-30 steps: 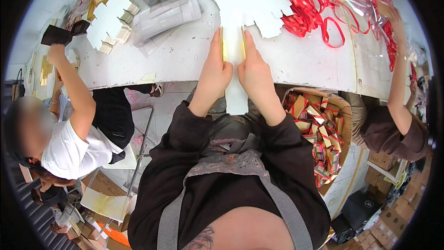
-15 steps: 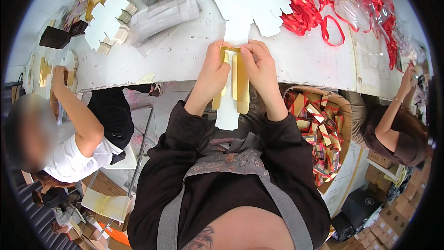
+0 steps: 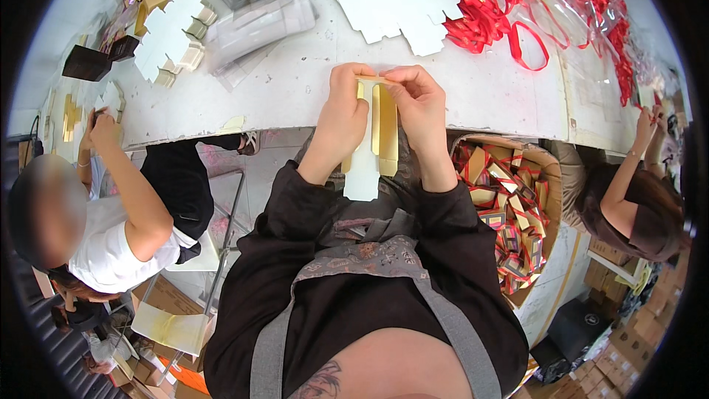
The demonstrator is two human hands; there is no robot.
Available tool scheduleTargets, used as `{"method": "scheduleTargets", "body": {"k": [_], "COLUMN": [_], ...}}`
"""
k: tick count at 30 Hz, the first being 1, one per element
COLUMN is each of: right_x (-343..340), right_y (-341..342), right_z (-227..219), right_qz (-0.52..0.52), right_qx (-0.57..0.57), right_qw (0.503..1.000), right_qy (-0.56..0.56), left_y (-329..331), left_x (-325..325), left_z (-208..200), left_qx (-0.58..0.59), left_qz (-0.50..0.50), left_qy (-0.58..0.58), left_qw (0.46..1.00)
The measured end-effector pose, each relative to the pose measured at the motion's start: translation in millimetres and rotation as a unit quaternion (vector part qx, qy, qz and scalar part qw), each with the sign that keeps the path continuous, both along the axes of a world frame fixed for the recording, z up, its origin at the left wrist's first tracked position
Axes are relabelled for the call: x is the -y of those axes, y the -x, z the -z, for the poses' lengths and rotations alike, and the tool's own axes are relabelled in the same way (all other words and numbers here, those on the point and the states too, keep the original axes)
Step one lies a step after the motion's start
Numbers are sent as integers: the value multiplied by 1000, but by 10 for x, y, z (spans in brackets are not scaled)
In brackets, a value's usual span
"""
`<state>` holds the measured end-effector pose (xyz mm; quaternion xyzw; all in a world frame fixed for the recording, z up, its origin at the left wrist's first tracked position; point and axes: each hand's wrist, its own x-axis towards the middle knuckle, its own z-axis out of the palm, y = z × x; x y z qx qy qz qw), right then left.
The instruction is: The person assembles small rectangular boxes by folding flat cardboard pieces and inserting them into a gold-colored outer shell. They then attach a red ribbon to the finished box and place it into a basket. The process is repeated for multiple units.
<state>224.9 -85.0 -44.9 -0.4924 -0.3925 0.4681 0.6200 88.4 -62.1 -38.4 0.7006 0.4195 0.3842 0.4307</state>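
Note:
A partly folded cardboard box blank [image 3: 362,181], white inside with gold side walls, spans between my hands at the table's near edge. Its near end hangs flat over my lap. My left hand [image 3: 343,114] grips the far left corner, thumb against the inner side. At the far right corner, my right hand [image 3: 419,107] pinches the end edge with thumb and forefinger. The two gold sides stand up along the strip; my fingers hide part of the far end. Beyond my hands lies a stack of flat white blanks [image 3: 395,0].
Red ribbons [image 3: 484,0] heap at the far right. Clear plastic sleeves [image 3: 262,29] and more white blanks [image 3: 170,33] lie left. A carton [image 3: 552,185] of ribboned gold boxes stands beside my right arm. People work at left [image 3: 140,214] and right [image 3: 628,210].
The white end flap that stuck out beyond my fingers no longer shows there; the far end is folded over. My right fingers have shifted along it. The left co-worker's hands have moved.

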Motion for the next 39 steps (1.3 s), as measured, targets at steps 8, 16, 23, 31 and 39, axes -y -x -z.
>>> {"method": "scheduleTargets", "body": {"k": [8,16,23,31,39], "right_x": [70,54,-22,-196,-317], "right_y": [-100,-133,-92,-96,-18], "right_z": [-215,-157,-240,-428,-339], "right_qz": [-83,-94,-30,-146,-140], "right_qx": [27,305,621,731,744], "right_qw": [995,947,762,649,622], "right_qy": [48,-27,-180,-152,-198], "left_y": [-97,227,147,112,139], "left_x": [53,-9,-190,-358,-396], "left_z": [7,-154,-311,-329,-233], "left_qx": [149,58,-339,-410,-389], "left_qz": [-3,158,49,72,56], "left_qy": [49,125,-190,-277,-268], "left_qw": [988,978,920,866,880]}}
